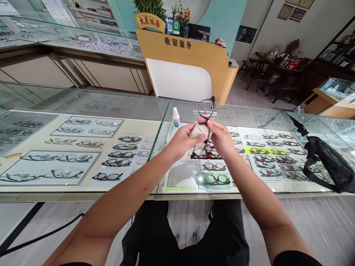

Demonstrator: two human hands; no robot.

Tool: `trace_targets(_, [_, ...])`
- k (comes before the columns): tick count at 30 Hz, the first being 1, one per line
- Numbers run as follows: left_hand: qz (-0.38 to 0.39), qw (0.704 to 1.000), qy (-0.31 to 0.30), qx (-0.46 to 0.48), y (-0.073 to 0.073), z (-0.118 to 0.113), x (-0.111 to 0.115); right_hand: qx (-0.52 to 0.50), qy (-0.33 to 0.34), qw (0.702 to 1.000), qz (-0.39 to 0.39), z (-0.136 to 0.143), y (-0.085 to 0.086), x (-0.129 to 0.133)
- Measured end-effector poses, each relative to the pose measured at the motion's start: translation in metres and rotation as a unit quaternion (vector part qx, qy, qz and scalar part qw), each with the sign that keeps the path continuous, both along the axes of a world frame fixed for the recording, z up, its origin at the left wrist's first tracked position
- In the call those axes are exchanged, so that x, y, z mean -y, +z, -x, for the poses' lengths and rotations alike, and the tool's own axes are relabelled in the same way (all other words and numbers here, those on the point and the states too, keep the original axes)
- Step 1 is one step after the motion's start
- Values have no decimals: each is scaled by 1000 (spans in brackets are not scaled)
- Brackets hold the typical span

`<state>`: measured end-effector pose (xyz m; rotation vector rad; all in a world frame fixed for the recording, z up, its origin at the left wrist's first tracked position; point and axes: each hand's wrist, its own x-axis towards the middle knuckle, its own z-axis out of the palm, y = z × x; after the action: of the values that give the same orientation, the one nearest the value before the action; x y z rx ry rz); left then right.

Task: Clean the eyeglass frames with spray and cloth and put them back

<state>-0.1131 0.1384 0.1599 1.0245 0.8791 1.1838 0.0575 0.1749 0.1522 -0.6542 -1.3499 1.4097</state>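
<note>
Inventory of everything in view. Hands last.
Glass counter: 1, clear, foreground
Held glasses: 1, dark, above counter
Cloth: 1, beige, against held glasses
Bottle: 1, white, left of cloth
Display glasses: many, mostly dark, under counter glass
Mesh bag: 1, black, on counter, right
Cashier desk: 1, tan, beyond counter
Leafy plant: 1, green, on desk
Rear showcase: 1, beige, back left
Wall pictures: several, dark, back right
Table: 1, brown, back right
Cable: 1, black, lower left
Trousers: 1 pair, black, bottom
Left hand: 1, bare, holding cloth
Right hand: 1, bare, pinching held glasses
</note>
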Motion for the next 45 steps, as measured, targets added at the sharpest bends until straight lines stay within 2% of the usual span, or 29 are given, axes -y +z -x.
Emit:
trace_targets(7, [-25,997,66,30,-5,-7,0,1,7,999,-39,7,-12,0])
trace_targets(11, [-15,998,41,54,-8,-4,-4,-1,19,998,-57,6,-10,0])
trace_targets(13, [-4,997,11,71,-7,-1,-6,-10,20,999,-40,5,-6,1])
trace_targets(16, [13,996,-25,82,-5,3,-7,-26,10,999,27,3,2,3])
trace_targets(20, [16,997,-38,73,-2,4,-4,-36,-3,996,84,2,8,5])
trace_targets(28, [-13,996,3,88,-4,-2,-4,21,-8,999,-29,10,-8,9])
trace_targets(35, [-3,992,20,123,-4,-3,-7,10,4,999,-39,10,-7,10])
trace_targets(40, [51,992,-29,112,-7,8,-12,-15,-15,999,34,5,0,6])
trace_targets(45, [77,990,-95,76,-8,19,-14,-31,-23,998,47,2,4,4])
